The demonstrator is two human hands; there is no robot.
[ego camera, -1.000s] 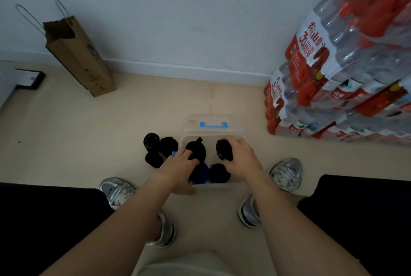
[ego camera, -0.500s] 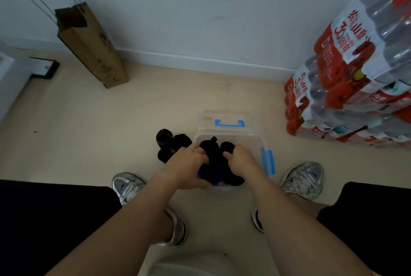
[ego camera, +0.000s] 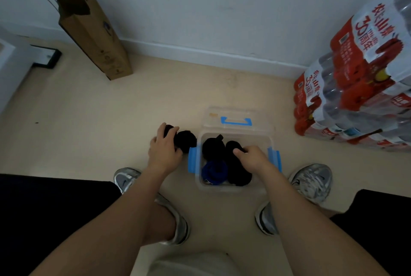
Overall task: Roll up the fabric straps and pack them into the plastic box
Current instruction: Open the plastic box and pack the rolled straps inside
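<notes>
A clear plastic box [ego camera: 222,187] with blue side latches stands on the floor between my feet. Inside it lie two black rolled straps [ego camera: 212,147] and a blue rolled strap [ego camera: 214,171]. My right hand [ego camera: 252,158] is in the box, its fingers curled on a black roll [ego camera: 233,145] at the right side. Left of the box lie more black rolls [ego camera: 185,141] on the floor. My left hand [ego camera: 163,148] covers them, fingers wrapped around the far roll [ego camera: 168,128].
The box's clear lid with a blue handle [ego camera: 236,121] lies just behind the box. A brown paper bag [ego camera: 95,35] leans on the wall at the back left. Shrink-wrapped water bottle packs [ego camera: 360,79] are stacked at the right. My shoes [ego camera: 312,180] flank the box.
My left hand has left the box and moved left onto the black rolls on the floor. My right hand stays inside the box. The camera has shifted left.
</notes>
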